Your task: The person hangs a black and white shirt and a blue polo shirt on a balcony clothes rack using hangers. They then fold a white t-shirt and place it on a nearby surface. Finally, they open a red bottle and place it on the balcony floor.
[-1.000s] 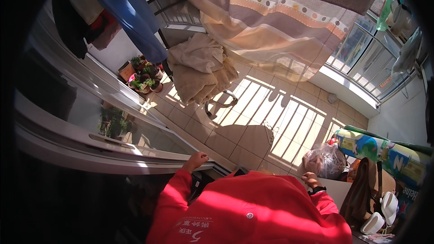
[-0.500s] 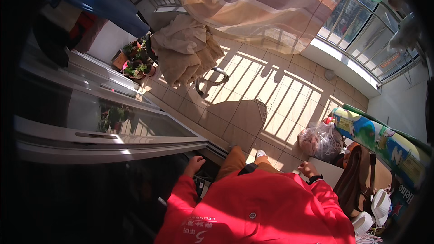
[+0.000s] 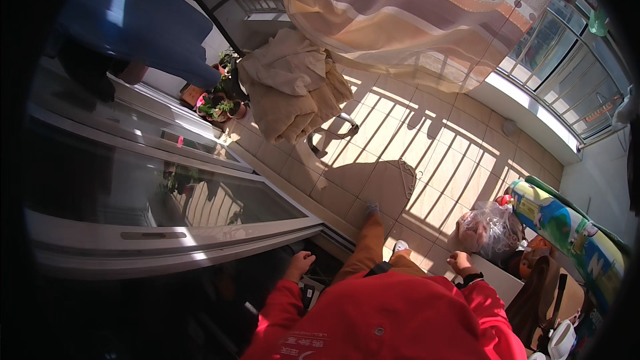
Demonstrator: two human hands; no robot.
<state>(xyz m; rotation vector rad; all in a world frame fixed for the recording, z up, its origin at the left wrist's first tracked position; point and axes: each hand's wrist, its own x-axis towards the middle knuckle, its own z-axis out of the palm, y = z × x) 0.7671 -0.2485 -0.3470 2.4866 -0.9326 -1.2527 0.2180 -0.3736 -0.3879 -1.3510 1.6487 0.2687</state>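
My left hand point(image 3: 301, 265) hangs beside my left hip with its fingers curled in, and nothing shows in it. Close to it is the end of the white sliding door frame point(image 3: 220, 240), though the two do not appear to touch. On the other side my right hand point(image 3: 461, 263) is also loosely curled with nothing visible in it, a dark band around its wrist. It is nearest to a white box-like surface point(image 3: 497, 280) and a clear plastic bag point(image 3: 490, 230) with something pinkish inside. My left foot point(image 3: 373, 208) is out on the sunlit tiles.
Beige cloth point(image 3: 287, 87) is draped over something with a curved leg, ahead left. Potted plants point(image 3: 217, 107) stand behind it. Striped sheer curtains point(image 3: 413, 20) and blue fabric point(image 3: 140, 20) hang overhead. A colourful rolled mat point(image 3: 560, 227) and brown bag point(image 3: 547, 293) lie right.
My left leg has stepped forward onto the tiles. The door frame, cloth and bags now sit lower and farther right in view. Both hands stay curled at my sides.
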